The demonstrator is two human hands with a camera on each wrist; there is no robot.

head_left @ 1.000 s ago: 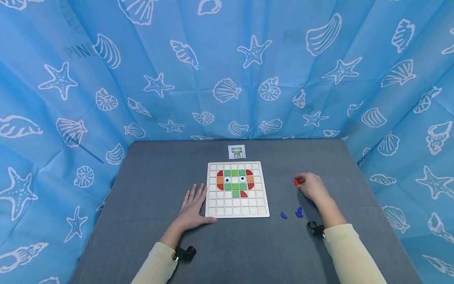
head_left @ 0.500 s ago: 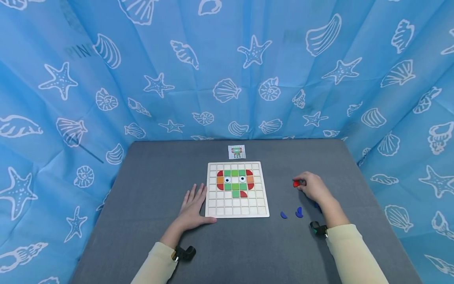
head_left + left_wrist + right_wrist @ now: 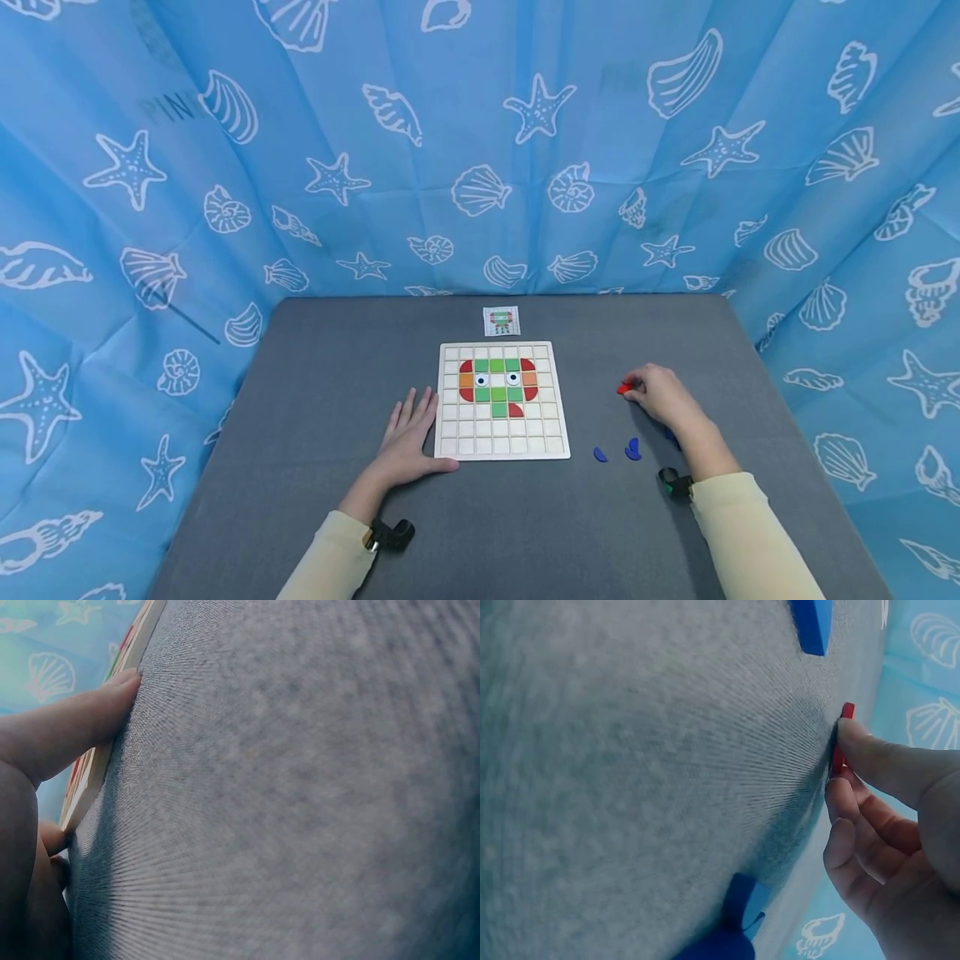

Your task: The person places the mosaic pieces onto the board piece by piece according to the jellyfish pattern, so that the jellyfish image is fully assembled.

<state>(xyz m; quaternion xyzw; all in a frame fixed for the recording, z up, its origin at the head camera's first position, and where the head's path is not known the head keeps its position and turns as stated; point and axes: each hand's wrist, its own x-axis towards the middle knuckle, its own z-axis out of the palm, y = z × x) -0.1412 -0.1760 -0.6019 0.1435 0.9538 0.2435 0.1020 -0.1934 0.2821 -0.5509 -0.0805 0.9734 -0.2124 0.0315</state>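
My right hand (image 3: 663,396) pinches a small red piece (image 3: 624,388) between thumb and fingers, low over the grey cloth to the right of the board. In the right wrist view the red piece (image 3: 844,742) stands on edge against the thumb tip. A white gridded mosaic board (image 3: 501,454) lies mid-table. Green, orange and red tiles with two eye tiles form a face on it, and a green tile (image 3: 498,409) and a red quarter-round tile (image 3: 515,409) sit below. Fingers spread, my left hand (image 3: 408,442) rests along its left edge, the thumb (image 3: 112,697) at the near corner.
Blue curved pieces (image 3: 633,448) lie between the board and my right forearm, one more (image 3: 600,454) nearer the board. Another blue piece (image 3: 671,434) is partly hidden by that forearm. A small picture card (image 3: 501,321) lies beyond the board. A blue shell-print curtain (image 3: 435,200) surrounds the table.
The right forearm has shifted slightly right, exposing a blue piece beside it. The red piece has turned in the right fingers and moved a little left. The left hand and board stay put.
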